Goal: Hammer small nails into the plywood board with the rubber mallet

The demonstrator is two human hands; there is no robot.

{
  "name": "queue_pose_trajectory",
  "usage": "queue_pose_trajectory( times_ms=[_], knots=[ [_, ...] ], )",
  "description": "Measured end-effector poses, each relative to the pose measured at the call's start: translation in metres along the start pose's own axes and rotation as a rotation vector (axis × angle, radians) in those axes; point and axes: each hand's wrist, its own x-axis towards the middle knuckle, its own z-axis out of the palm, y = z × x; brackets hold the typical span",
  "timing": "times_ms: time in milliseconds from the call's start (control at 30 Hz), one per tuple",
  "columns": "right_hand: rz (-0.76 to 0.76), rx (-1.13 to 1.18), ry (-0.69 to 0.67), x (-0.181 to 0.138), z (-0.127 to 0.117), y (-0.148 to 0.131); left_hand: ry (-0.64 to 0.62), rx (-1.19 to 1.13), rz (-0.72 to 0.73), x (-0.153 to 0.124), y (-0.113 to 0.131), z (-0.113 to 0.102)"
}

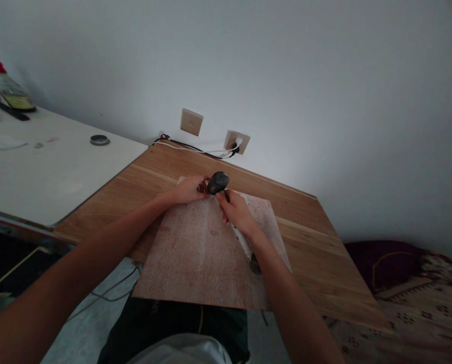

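Observation:
My right hand [238, 212] is wrapped round a hammer [218, 182] close to its dark head. The pale, worn handle slants back under my right wrist to a dark end. My left hand [190, 189] rests at the far edge of a thin wooden board [195, 258], just left of the hammer head. Its fingers are curled together, and whatever they pinch is hidden. The board lies on a wooden tabletop [309, 247] and sticks out over the near edge towards my lap. A small mark or piece of metal [215, 232] shows on the board's middle.
A white table [59, 172] adjoins at left, bearing a roll of tape [99, 140] and a bottle with a red cap [11, 91]. Cables [191, 148] run along the wall to a socket [237, 142]. Patterned bedding [418, 313] lies at right.

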Motion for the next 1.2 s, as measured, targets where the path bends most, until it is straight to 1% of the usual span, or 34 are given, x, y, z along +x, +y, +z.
queue_pose_trajectory(
  times_ms=[133, 300, 433, 567, 633, 700, 767, 800, 833, 900, 1000, 1067, 1100, 1133, 1200],
  knots=[
    [-0.002, -0.084, -0.016, -0.001, 0.003, 0.000, 0.011, 0.000, 0.007, 0.000, 0.000, 0.000],
    [-0.016, -0.087, 0.022, -0.002, 0.004, -0.002, 0.007, -0.041, 0.020, 0.000, -0.003, 0.000],
    [-0.022, -0.110, -0.006, -0.001, 0.004, -0.003, 0.011, -0.051, 0.049, 0.000, -0.004, -0.001],
    [-0.033, -0.108, 0.020, 0.000, 0.006, -0.001, 0.012, -0.027, 0.034, 0.000, -0.002, -0.001],
    [-0.015, -0.128, 0.007, 0.000, 0.005, 0.000, 0.002, -0.008, 0.026, -0.001, 0.000, -0.001],
    [-0.003, -0.145, -0.010, -0.002, 0.004, 0.002, 0.025, 0.047, 0.032, -0.002, 0.002, -0.003],
    [0.001, -0.127, -0.009, -0.007, 0.000, 0.004, 0.065, 0.110, 0.033, -0.004, 0.007, -0.007],
    [0.007, -0.108, -0.009, -0.011, -0.002, 0.006, 0.064, 0.120, 0.032, -0.005, 0.010, -0.009],
    [0.015, -0.086, -0.013, -0.016, -0.005, 0.008, 0.038, 0.107, 0.035, -0.007, 0.014, -0.010],
    [0.029, -0.063, -0.022, -0.026, -0.010, 0.014, -0.084, 0.024, 0.067, -0.011, 0.025, -0.012],
    [0.030, -0.076, -0.024, -0.045, -0.017, 0.025, -0.350, -0.105, 0.189, -0.021, 0.045, -0.005],
    [0.036, -0.094, -0.025, -0.056, -0.019, 0.033, -0.497, -0.131, 0.273, -0.028, 0.057, 0.004],
    [0.042, -0.103, -0.022, -0.060, -0.020, 0.036, -0.534, -0.118, 0.303, -0.031, 0.061, 0.009],
    [0.052, -0.108, -0.017, -0.063, -0.020, 0.039, -0.545, -0.091, 0.326, -0.034, 0.065, 0.014],
    [0.079, -0.095, -0.002, -0.067, -0.019, 0.043, -0.522, -0.029, 0.361, -0.036, 0.068, 0.021]
  ],
)
